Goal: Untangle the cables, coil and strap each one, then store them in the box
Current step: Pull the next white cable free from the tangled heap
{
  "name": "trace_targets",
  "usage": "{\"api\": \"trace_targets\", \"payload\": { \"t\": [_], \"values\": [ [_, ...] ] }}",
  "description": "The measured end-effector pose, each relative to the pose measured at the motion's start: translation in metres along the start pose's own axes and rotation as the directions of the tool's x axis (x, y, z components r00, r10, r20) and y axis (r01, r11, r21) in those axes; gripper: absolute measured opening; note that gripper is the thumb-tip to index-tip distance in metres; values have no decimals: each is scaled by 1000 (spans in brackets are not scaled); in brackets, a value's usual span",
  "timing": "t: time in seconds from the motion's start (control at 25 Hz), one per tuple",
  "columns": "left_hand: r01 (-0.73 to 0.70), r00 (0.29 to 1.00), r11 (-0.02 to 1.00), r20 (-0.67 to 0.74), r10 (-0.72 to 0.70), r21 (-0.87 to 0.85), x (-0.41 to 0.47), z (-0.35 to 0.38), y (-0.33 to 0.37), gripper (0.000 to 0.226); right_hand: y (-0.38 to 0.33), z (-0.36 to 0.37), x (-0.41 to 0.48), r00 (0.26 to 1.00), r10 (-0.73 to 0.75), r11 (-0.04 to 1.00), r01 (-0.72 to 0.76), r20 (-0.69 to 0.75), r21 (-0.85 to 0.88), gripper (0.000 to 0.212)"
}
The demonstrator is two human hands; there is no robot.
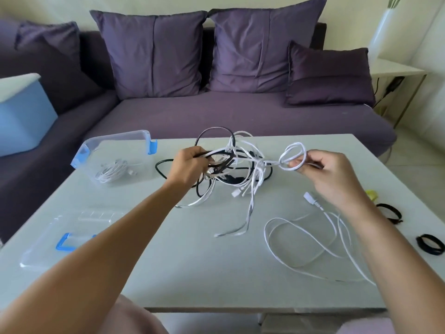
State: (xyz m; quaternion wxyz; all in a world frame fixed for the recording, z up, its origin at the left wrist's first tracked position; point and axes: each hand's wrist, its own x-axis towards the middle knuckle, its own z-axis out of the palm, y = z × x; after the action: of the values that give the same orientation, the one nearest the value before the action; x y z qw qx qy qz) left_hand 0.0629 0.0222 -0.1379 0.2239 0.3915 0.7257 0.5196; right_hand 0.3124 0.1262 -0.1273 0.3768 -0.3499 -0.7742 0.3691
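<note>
Status: early. One coiled white cable [112, 171] was already in the clear box [115, 137], far left on the table [192, 273]; couldn't tell if it was strapped. Lid [38, 256] lay off the box, near the left edge.

Everything else was left to do. Main tangle [240, 162] sat mid-table, partly lifted off the surface. Left hand [190, 162] gripped a bunch of black and white strands on its left side, fingers curled round them. Right hand [332, 174] pinched a white loop [292, 155] standing out on the tangle's right.

One loose white cable [322, 249] sprawled on the table below the right hand, uncoiled and unstrapped. It looked joined to that loop, not certain.

Counts:
- 1 cable boxed, 1 mostly free.
- Tangle held at least one black plus several white; exact number unreadable.
- Black straps [389, 212]: 2, by the right edge, unused.
- One yellow item [372, 195] beside them, partly hidden by the wrist.
</note>
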Motion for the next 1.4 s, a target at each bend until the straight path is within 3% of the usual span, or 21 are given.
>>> {"api": "trace_targets", "payload": {
  "t": [0.08,0.16,0.24,0.28,0.4,0.52,0.64,0.76,0.84,0.96,1.08,1.16,1.24,1.28,1.36,1.4],
  "values": [
    [45,996,962,67,-66,269,-1,-6,-8,18,5,10,-3,996,52,997,-48,70,-66,5],
    [-12,970,768,194,-146,640,-5,-15,-13,24,7,20,-8,981,69,993,-49,181,-108,5],
    [-112,934,594,289,-211,797,-17,-22,-16,10,7,30,-13,950,106,992,-82,295,-93,10],
    [-155,910,594,348,-226,789,-25,-24,-15,9,6,32,-14,927,146,989,-130,345,-69,13],
    [-225,829,728,519,-207,648,-42,-18,-13,29,7,31,-18,843,273,960,-267,463,-81,18],
    [-262,874,724,475,-102,638,-51,3,-23,39,13,30,-24,803,311,950,-283,509,-133,11],
    [-177,901,778,416,-118,603,-54,27,-36,49,18,30,-26,806,333,935,-215,489,-283,18],
    [-73,903,852,398,-165,519,-54,39,-40,30,20,32,-27,824,378,888,-193,423,-418,19],
    [70,877,924,419,-236,375,-54,41,-37,36,16,31,-29,820,386,886,-203,422,-416,17],
    [222,873,956,398,-283,194,-51,39,-27,36,10,24,-27,859,356,910,-228,368,-347,20],
    [299,882,953,395,-255,-53,-44,35,-21,44,9,16,-24,865,332,931,-236,376,-280,15],
    [312,894,941,376,-244,-129,-42,34,-16,32,10,16,-25,866,290,940,-180,407,-288,18],
    [236,930,971,299,-215,-38,-44,36,-13,13,10,21,-28,868,252,942,-118,428,-316,27],
    [117,957,987,254,-141,109,-45,37,-14,9,9,23,-29,869,236,940,-92,434,-327,30],
    [-71,971,943,237,-9,325,-46,37,-11,7,6,26,-30,872,217,940,-66,438,-335,30],
    [-88,966,940,260,-1,329,-43,33,-11,10,6,25,-30,876,213,941,-65,433,-331,30]
  ]
}}
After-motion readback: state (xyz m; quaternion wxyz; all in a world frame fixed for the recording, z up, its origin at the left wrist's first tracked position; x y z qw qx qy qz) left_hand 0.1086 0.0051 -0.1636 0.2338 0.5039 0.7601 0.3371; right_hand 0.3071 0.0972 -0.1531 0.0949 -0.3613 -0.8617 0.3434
